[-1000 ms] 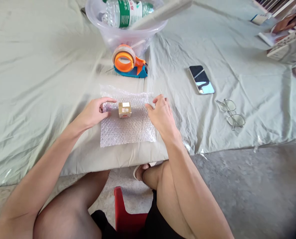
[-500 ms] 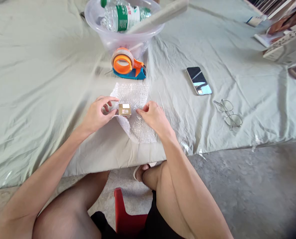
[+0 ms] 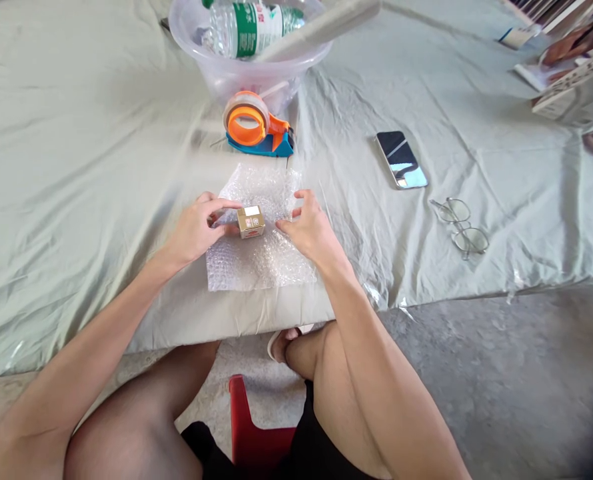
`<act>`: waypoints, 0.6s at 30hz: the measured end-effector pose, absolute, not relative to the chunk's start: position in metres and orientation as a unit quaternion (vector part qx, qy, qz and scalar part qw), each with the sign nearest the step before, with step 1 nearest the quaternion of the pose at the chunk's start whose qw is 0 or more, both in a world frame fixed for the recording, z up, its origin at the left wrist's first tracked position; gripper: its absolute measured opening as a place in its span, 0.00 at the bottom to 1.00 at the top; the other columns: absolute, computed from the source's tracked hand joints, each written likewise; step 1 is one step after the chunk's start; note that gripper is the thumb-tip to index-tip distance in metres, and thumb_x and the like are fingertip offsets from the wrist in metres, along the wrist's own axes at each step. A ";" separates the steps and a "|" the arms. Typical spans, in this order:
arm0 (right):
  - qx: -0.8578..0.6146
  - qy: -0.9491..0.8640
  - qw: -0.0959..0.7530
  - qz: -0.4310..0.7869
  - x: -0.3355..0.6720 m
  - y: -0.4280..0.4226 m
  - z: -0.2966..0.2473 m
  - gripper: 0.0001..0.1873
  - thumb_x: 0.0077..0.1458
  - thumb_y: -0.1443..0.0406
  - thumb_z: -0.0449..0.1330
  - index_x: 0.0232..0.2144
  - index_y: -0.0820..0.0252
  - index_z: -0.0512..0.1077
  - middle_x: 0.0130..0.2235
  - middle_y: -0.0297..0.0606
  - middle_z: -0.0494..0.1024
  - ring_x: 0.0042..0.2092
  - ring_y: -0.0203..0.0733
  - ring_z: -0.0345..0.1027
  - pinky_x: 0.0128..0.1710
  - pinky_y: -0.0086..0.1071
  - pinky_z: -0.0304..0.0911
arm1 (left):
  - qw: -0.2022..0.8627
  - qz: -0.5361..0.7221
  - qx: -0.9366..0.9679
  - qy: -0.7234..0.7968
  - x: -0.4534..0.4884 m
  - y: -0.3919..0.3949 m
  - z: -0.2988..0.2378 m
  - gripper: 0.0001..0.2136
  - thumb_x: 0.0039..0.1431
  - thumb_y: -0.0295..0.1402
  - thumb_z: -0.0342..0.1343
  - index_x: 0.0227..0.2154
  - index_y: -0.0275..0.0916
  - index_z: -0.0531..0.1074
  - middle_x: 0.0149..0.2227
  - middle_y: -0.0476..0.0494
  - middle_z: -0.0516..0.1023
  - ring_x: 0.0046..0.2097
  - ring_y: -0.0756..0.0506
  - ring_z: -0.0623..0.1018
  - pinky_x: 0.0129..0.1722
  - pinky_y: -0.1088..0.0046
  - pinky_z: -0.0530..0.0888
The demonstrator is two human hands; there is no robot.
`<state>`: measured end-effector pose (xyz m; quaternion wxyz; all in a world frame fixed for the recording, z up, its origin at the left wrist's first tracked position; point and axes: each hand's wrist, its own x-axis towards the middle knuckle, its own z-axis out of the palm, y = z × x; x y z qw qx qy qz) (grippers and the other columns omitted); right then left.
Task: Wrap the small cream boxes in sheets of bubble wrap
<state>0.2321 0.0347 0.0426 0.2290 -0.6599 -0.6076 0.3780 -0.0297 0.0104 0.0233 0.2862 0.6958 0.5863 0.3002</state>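
At frame centre, my left hand [image 3: 196, 230] pinched the small box [image 3: 250, 221]. My right hand [image 3: 310, 230] lay with fingers spread on the bubble wrap [image 3: 256, 267]. Advised: hold the box centred and the wrap flat.

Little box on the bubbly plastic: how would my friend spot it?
On the pale green sheet, find the bubble wrap at the near edge, in front of the orange tape dispenser. The little box sits on it between the left hand and right hand: the only tan cube, white label on top.

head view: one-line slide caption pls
Left hand and right hand flank a small gold cardboard box on a clear bubble-wrap sheet
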 end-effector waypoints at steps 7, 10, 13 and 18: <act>-0.640 -0.611 0.248 0.393 0.234 0.037 0.038 0.30 0.65 0.68 0.63 0.67 0.55 0.65 0.47 0.42 0.83 0.50 0.53 0.81 0.52 0.47 0.75 | 0.281 0.287 0.714 0.573 -0.029 0.003 0.027 0.31 0.58 0.50 0.79 0.62 0.50 0.84 0.56 0.42 0.78 0.45 0.41 0.79 0.49 0.59 0.81; -0.641 -0.608 0.281 0.375 0.235 0.038 0.037 0.25 0.66 0.69 0.62 0.63 0.53 0.67 0.44 0.39 0.82 0.49 0.53 0.80 0.53 0.47 0.73 | 0.256 0.270 0.720 0.585 -0.024 0.001 0.025 0.28 0.59 0.49 0.79 0.60 0.50 0.84 0.58 0.43 0.77 0.42 0.44 0.77 0.48 0.60 0.80; -0.642 -0.605 0.297 0.366 0.235 0.037 0.040 0.22 0.66 0.71 0.61 0.60 0.52 0.67 0.44 0.38 0.80 0.50 0.52 0.79 0.53 0.46 0.72 | 0.251 0.273 0.722 0.584 -0.024 0.002 0.019 0.27 0.61 0.49 0.79 0.61 0.51 0.85 0.58 0.43 0.77 0.41 0.45 0.76 0.48 0.60 0.80; -0.625 -0.597 0.324 0.385 0.233 0.035 0.045 0.24 0.65 0.71 0.62 0.60 0.51 0.66 0.40 0.32 0.75 0.43 0.48 0.77 0.47 0.44 0.70 | 0.241 0.270 0.724 0.586 -0.024 0.006 0.013 0.27 0.63 0.50 0.78 0.62 0.53 0.85 0.57 0.43 0.77 0.42 0.43 0.78 0.48 0.61 0.81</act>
